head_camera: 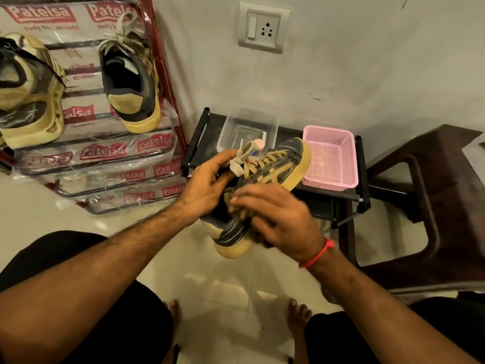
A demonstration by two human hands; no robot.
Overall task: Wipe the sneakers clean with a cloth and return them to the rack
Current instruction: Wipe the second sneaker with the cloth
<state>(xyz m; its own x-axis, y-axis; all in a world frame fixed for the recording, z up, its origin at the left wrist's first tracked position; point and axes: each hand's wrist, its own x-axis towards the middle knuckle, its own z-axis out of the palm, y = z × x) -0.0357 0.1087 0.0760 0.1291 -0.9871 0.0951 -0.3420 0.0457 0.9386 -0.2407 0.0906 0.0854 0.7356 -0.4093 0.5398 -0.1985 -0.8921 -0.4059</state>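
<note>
A tan and dark grey sneaker (278,169) is held in mid-air at the centre, toe pointing up and right. My left hand (207,185) grips it at the collar, fingers inside the opening beside the laces. My right hand (278,219) presses a small tan cloth (235,203) against the sneaker's side near the heel; the hand is blurred and the cloth is mostly hidden under it. On the rack (162,82) at the upper left stand a matching sneaker (131,82) and another tan shoe (26,95).
The rack shelves are wrapped in printed clear plastic. A low black stand (363,179) behind the sneaker carries a pink mesh basket (333,158) and a clear plastic tub (249,127). A dark brown plastic chair (433,200) stands at right. My knees and bare feet are below.
</note>
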